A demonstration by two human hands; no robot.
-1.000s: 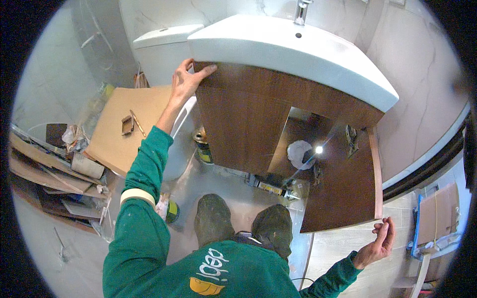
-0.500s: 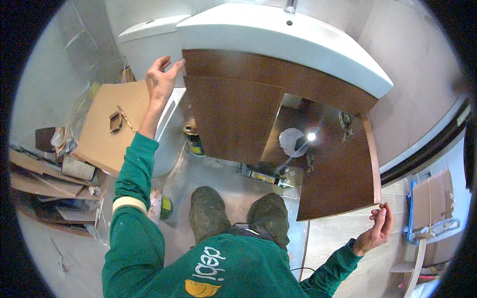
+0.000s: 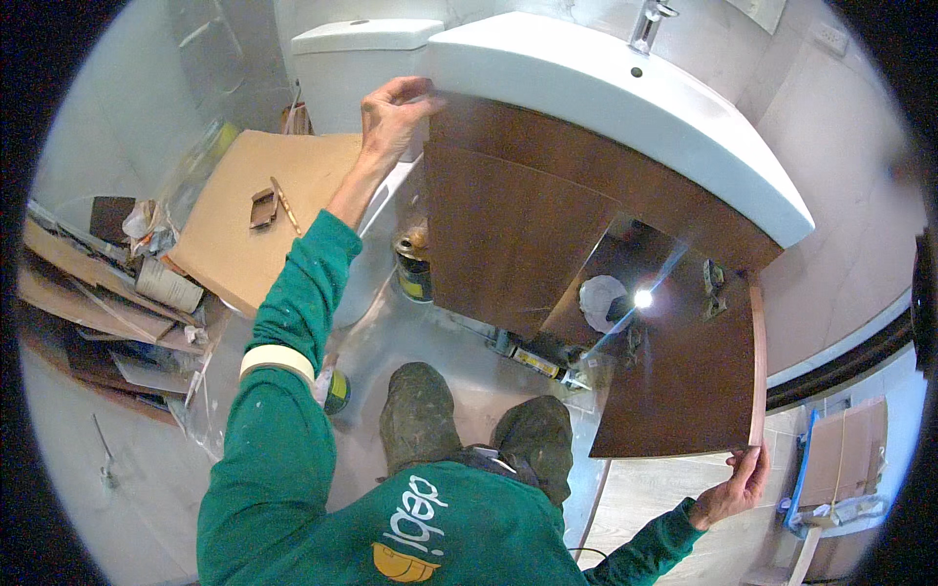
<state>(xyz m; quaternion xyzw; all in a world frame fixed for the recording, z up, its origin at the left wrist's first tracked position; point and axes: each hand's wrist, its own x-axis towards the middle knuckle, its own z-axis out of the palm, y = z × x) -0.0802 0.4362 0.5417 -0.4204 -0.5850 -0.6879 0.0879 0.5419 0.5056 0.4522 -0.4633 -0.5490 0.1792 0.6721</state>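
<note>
A brown wood vanity cabinet (image 3: pixel 606 171) hangs beneath a white washbasin (image 3: pixel 606 83). With thumb and fingers together, my left hand (image 3: pixel 391 117) grips the cabinet's upper left corner, just below the basin. The left cabinet door (image 3: pixel 513 230) is closed. The right cabinet door (image 3: pixel 684 381) stands swung out toward me, hinges (image 3: pixel 715 290) showing on its inner face. At that door's outer bottom corner, my right hand (image 3: pixel 733 493) pinches the edge between thumb and fingers. Inside the cabinet a round white piece (image 3: pixel 603 301) and a bright light (image 3: pixel 643 299) are visible.
A toilet (image 3: pixel 366 37) stands left of the basin, a cardboard sheet (image 3: pixel 234 225) before it. Cans (image 3: pixel 414 273) and a sealant tube (image 3: pixel 535 362) sit on the floor near my knees. Stacked boards (image 3: pixel 93 303) lie far left. A chrome faucet (image 3: pixel 647 24) tops the basin.
My view has shifted, so the cabinet and basin sit farther right in the picture. My left fingers have closed at the cabinet corner. My right fingers have moved onto the door's corner.
</note>
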